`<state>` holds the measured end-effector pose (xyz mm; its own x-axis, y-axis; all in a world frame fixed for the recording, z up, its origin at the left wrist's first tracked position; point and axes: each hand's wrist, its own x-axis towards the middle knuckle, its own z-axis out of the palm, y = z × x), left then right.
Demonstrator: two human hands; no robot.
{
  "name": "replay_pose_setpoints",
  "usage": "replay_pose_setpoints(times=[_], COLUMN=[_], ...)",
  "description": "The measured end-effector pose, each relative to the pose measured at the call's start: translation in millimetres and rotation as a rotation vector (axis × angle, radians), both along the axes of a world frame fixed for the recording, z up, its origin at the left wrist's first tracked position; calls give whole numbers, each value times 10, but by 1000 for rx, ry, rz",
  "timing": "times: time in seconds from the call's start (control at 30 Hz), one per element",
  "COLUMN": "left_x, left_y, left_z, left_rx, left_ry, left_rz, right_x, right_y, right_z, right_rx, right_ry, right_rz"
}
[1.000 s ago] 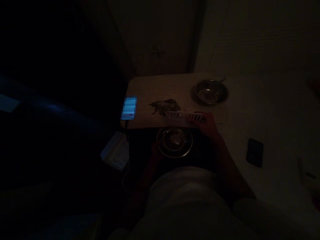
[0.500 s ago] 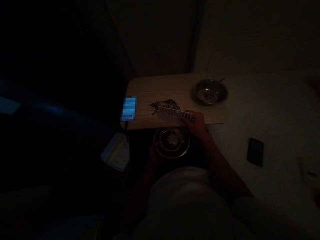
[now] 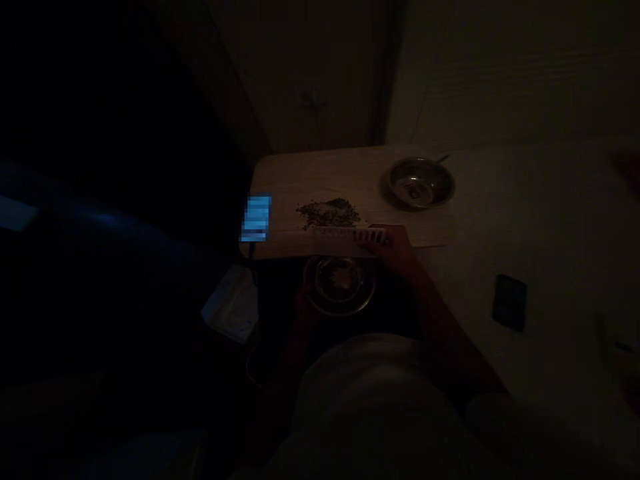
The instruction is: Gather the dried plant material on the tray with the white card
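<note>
The room is very dark. My right hand (image 3: 397, 245) grips a flat white slotted scraper (image 3: 343, 239) at the near edge of a small wooden table (image 3: 320, 175). Just beyond the scraper lies a pile of dark crumbly bits (image 3: 327, 212). Below the table's edge my left hand (image 3: 303, 301) holds a steel bowl (image 3: 339, 285) by its left rim; some of the same bits lie inside. The fingers of both hands are hard to make out.
A second steel bowl (image 3: 421, 183) stands at the table's right end. A lit phone (image 3: 256, 217) lies at its left edge. A dark phone (image 3: 509, 301) rests on the pale surface to the right. A white box (image 3: 231, 304) lies on the floor.
My right hand moved the scraper left along the table, then drew it back to the near edge above the bowl. The bowl shifted slightly left.
</note>
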<state>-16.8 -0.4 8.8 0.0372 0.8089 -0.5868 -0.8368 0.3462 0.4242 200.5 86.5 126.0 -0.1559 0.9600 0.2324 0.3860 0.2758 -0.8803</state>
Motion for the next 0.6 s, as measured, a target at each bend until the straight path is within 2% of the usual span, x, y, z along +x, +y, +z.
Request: replay_pose_setpoints(times=[0.17,0.23,0.43,0.6], left_x=[-5,-1,40,57], left_y=[21,25,13,9], left_z=[-68,-63,10,10], left_rx=[-92,-107,-67,-75], left_ry=[67,64,39,52], left_rz=[53,52,33,49], right_x=[101,106,-109,-346], right_y=[42,56,49,49], right_z=[15,13,-18,-87], right_rx=[49,69,107,145], right_ry=[63,68,-18,-90], right_rz=[-238,-280,-154,-61])
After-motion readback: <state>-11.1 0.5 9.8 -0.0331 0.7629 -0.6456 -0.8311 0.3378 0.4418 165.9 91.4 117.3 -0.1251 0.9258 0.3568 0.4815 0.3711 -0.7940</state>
